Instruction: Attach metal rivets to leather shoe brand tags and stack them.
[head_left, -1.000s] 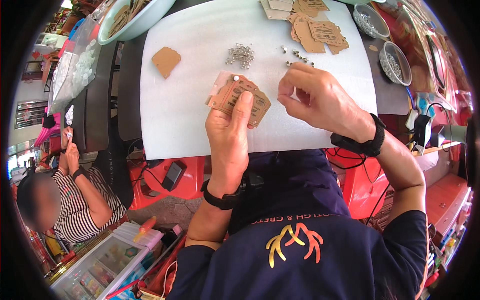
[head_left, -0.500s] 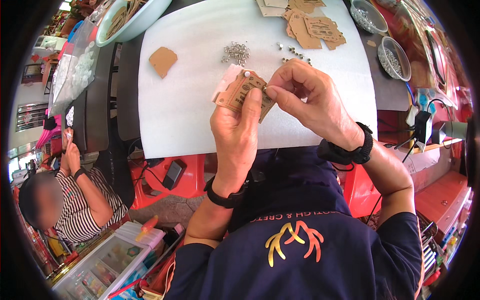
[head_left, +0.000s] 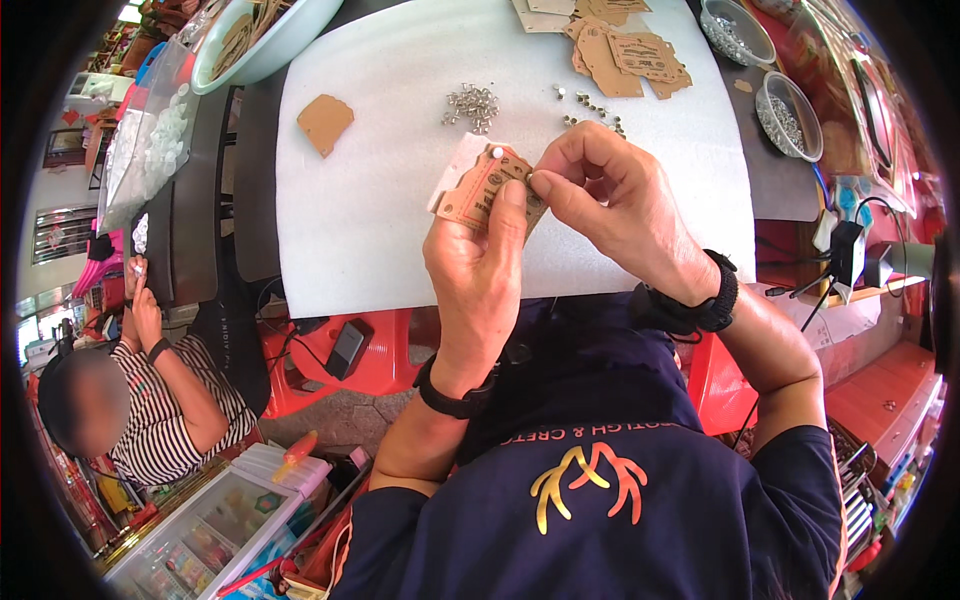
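My left hand (head_left: 475,265) grips a small stack of brown printed cardboard tags (head_left: 478,196), thumb on top and fingers underneath. A pale piece shows at the stack's left edge, and a round white stud (head_left: 497,153) sits at its upper corner. The thumb and index finger of my right hand (head_left: 620,195) are pinched together at the right corner of the tags. Whatever lies between those fingertips is too small and covered to name. Just beyond the tags is a pile of small silvery rivets (head_left: 471,106); more small metal caps (head_left: 590,101) lie to its right.
A single brown tag (head_left: 326,124) lies at left on the white foam sheet (head_left: 370,210). Stacked tags (head_left: 640,60) occupy the far right. Two clear bowls of metal pieces, a near one (head_left: 787,115) included, stand beyond the sheet. Another person (head_left: 180,400) sits at left.
The tags and my left hand have shifted slightly right and turned a little. My right fingertips stay pinched at the tags' corner, with the wrist slightly lower.
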